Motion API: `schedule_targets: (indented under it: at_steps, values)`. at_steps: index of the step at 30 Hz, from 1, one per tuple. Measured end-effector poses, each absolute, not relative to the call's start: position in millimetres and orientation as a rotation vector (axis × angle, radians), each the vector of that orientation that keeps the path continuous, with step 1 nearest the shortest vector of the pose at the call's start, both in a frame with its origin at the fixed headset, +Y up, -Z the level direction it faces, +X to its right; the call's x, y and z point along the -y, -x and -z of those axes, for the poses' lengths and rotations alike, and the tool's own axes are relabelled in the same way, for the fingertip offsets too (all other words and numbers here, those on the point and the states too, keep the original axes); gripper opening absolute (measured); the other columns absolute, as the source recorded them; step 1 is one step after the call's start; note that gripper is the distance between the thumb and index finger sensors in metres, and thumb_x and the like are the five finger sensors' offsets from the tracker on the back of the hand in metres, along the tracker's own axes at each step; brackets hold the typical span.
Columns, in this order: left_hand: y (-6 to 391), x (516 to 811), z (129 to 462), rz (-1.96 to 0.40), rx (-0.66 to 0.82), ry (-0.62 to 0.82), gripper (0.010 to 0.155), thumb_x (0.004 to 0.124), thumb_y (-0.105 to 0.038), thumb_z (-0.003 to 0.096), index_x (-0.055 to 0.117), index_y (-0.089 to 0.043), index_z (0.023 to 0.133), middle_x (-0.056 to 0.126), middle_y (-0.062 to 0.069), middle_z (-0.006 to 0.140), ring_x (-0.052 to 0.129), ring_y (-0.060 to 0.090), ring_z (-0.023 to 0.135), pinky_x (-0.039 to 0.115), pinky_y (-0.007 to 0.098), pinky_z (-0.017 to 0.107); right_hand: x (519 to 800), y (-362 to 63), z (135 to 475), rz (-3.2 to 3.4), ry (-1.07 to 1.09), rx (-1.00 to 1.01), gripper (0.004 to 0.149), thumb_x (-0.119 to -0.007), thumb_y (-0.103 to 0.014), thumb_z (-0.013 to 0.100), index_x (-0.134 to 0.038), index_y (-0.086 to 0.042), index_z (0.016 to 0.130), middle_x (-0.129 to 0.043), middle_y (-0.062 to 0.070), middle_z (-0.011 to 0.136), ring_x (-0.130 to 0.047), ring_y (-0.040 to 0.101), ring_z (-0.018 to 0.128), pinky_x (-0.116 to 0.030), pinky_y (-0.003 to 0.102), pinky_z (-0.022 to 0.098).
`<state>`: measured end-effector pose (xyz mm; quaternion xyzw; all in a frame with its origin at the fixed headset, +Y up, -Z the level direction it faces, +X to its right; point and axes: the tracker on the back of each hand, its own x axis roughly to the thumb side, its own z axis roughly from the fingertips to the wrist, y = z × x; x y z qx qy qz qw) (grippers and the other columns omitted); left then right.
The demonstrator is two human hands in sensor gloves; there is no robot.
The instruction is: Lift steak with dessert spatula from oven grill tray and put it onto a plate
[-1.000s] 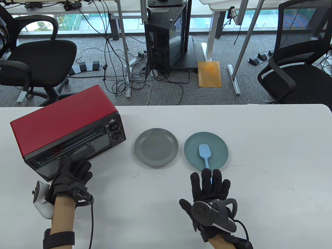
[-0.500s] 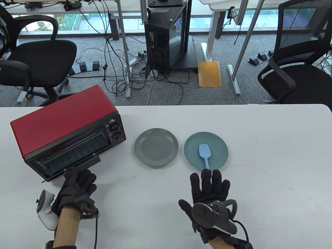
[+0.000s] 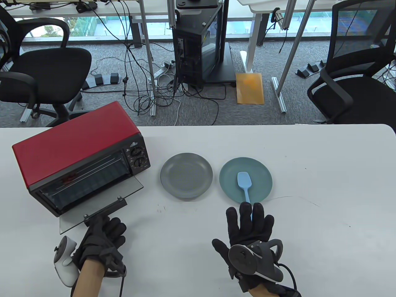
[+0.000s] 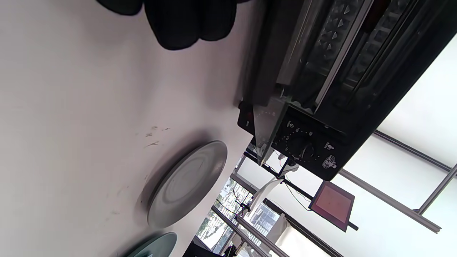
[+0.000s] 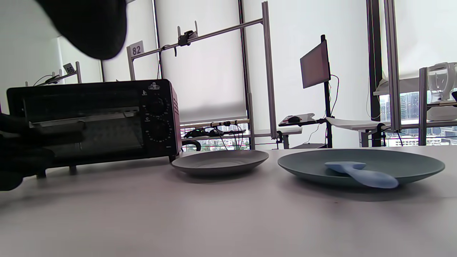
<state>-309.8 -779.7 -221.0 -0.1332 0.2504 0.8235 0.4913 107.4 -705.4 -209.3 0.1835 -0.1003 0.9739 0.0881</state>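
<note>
Table view: left hand (image 3: pixel 100 239) grips the open oven door's handle (image 3: pixel 106 211)

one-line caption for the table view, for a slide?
Left hand holds the red toaster oven's lowered door by its handle; right hand rests flat over the blue spatula's handle.

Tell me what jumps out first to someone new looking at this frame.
The red toaster oven at the table's left, its glass door swung down flat with the left hand gripping the black door handle. Next, two round plates mid-table: a bare grey plate and a teal plate carrying the light blue dessert spatula, whose handle end lies under the flat right hand fingers.
</note>
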Motion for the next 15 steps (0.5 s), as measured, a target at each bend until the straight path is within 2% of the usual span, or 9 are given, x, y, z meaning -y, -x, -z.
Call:
schedule_targets:
  at_steps: [5,12,14,15]
  values:
    - [302,794,216,-2.044,-0.664,0.41,0.058,0.038,-0.044,0.069,0.029,-0.01,0.115,0.056,0.016,0.115,0.07,0.041,0.103,0.054,0.061,0.079,704,-107,208,-2.893,-0.55,0.309,0.099,-0.071,-0.056,0.051,-0.003,-0.007,0.103,0.007,0.034,0.098,0.005,0.069,0.085,-0.014,0.088,0.049]
    - [285,793,218,-1.996,-0.584,0.49,0.056,0.038,-0.042,0.0694,0.031,-0.011,0.116,0.056,0.017,0.115,0.071,0.041,0.103,0.055,0.061,0.079,704,-108,208,-2.885,-0.542,0.309,0.099,-0.071,-0.056,0.051,-0.003,-0.007,0.103,0.007,0.034,0.098,0.004,0.069,0.085,-0.014,0.088,0.049]
    - [282,795,218,-1.996,-0.589,0.524,0.06,0.038,-0.043,0.0695,0.03,-0.004,0.115,0.056,0.017,0.115,0.071,0.042,0.103,0.055,0.062,0.078,704,-108,207,-2.885,-0.541,0.305,0.099,-0.071,-0.056,0.051,-0.003,-0.007,0.103,0.007,0.034,0.098,0.005,0.069,0.085,-0.014,0.088,0.049]
    - [281,796,219,-2.014,-0.577,0.518,0.057,0.038,-0.043,0.0694,0.033,-0.009,0.115,0.057,0.017,0.115,0.071,0.042,0.103,0.055,0.062,0.078,703,-108,208,-2.885,-0.542,0.305,0.099,-0.071,-0.056,0.051,-0.003,-0.007,0.103,0.007,0.034,0.098,0.005,0.069,0.085,-0.014,0.088,0.049]
